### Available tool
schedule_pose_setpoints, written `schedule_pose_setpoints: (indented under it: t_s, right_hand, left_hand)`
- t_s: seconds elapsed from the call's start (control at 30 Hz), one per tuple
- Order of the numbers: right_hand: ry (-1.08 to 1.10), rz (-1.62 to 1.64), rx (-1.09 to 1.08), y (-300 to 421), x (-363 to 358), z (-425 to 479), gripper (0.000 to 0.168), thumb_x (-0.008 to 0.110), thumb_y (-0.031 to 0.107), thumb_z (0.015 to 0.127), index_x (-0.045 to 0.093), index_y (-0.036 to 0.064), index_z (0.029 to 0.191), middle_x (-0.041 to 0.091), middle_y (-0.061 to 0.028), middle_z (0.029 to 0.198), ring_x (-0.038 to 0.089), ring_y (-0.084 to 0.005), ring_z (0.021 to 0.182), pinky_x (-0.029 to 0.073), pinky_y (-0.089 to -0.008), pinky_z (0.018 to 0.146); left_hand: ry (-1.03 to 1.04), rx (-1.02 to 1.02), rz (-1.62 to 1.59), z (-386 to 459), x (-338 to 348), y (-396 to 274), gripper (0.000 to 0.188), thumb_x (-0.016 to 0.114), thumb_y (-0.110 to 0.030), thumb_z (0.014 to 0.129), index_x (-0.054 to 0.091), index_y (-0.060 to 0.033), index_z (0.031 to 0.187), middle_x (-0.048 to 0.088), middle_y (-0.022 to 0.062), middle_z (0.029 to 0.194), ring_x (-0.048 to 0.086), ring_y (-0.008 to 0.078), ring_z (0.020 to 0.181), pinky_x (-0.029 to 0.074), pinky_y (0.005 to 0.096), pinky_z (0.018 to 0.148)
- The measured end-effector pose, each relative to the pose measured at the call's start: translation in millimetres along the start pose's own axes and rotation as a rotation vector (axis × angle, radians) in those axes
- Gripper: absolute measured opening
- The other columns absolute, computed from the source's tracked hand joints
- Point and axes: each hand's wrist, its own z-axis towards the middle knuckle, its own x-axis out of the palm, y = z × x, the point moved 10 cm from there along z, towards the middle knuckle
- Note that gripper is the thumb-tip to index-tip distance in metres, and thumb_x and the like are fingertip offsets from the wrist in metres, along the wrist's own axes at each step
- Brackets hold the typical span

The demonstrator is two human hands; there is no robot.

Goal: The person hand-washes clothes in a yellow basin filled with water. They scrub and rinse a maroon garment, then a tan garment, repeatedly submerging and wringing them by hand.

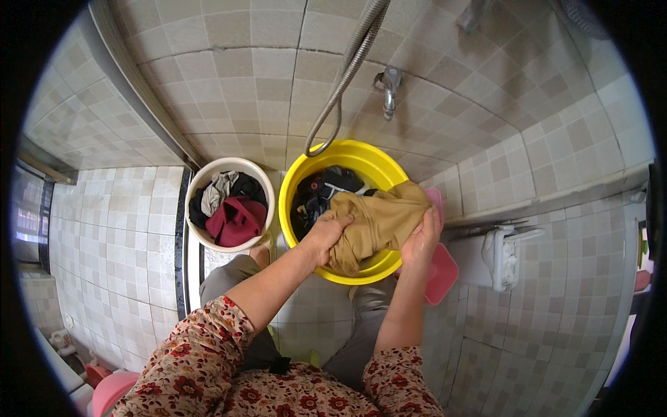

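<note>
A wet-looking tan garment point(383, 216) is stretched between my two hands over a yellow plastic basin point(359, 151). My left hand point(331, 234) grips a bunched part of the cloth near the basin's middle. At the right rim, my right hand point(421, 237) holds the garment's other end. Dark clothes point(323, 190), some black and one with white edging, lie in the basin to the left of the tan cloth. The garment hides much of the basin's right side.
Left of the basin, a white tub point(194, 229) holds a maroon garment point(239, 221) and other clothes. A metal shower hose point(336, 101) hangs over the yellow rim, near a wall tap point(389, 94). A pink plastic container point(442, 273) and a white bin point(503, 260) stand at right.
</note>
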Motion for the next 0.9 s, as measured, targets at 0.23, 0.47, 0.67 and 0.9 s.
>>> schedule_pose_setpoints:
  t_s: [0.23, 0.47, 0.67, 0.9]
  right_hand:
    - [0.096, -0.556, 0.049, -40, 47, -44, 0.020, 0.048, 0.016, 0.103, 0.056, 0.002, 0.114, 0.060, -0.0098, 0.111, 0.057, -0.0195, 0.102, 0.047, -0.0332, 0.090]
    - [0.227, -1.232, -0.632, -25, 124, -90, 0.011, 0.054, 0.013, 0.092, 0.057, 0.004, 0.085, 0.060, -0.0191, 0.073, 0.062, -0.0396, 0.067, 0.049, -0.0476, 0.062]
    - [0.000, -1.218, -0.422, -29, 74, -51, 0.030, 0.055, 0.024, 0.095, 0.055, 0.002, 0.075, 0.059, -0.0237, 0.067, 0.059, -0.0454, 0.063, 0.045, -0.0514, 0.056]
    - [0.103, -1.169, -0.383, -36, 92, -61, 0.034, 0.059, 0.025, 0.094, 0.055, -0.001, 0.073, 0.056, -0.0210, 0.064, 0.056, -0.0385, 0.059, 0.044, -0.0465, 0.058]
  left_hand:
    - [-0.010, 0.083, -0.218, 16, -7, -20, 0.061, 0.046, -0.054, 0.098, 0.051, -0.0063, 0.136, 0.060, 0.0143, 0.132, 0.062, 0.0291, 0.115, 0.051, 0.0470, 0.100]
    - [-0.110, 0.036, 0.151, 15, -9, 6, 0.056, 0.044, -0.051, 0.099, 0.051, -0.0083, 0.135, 0.062, 0.0139, 0.117, 0.062, 0.0258, 0.100, 0.053, 0.0393, 0.086]
    - [-0.192, 0.045, 0.158, 18, -11, 36, 0.036, 0.041, -0.031, 0.103, 0.059, -0.0087, 0.124, 0.064, 0.0134, 0.116, 0.065, 0.0253, 0.100, 0.055, 0.0410, 0.081]
    - [-0.252, 0.114, 0.160, 28, -30, 13, 0.034, 0.046, -0.032, 0.099, 0.060, -0.0044, 0.115, 0.063, 0.0132, 0.112, 0.063, 0.0246, 0.095, 0.053, 0.0406, 0.078]
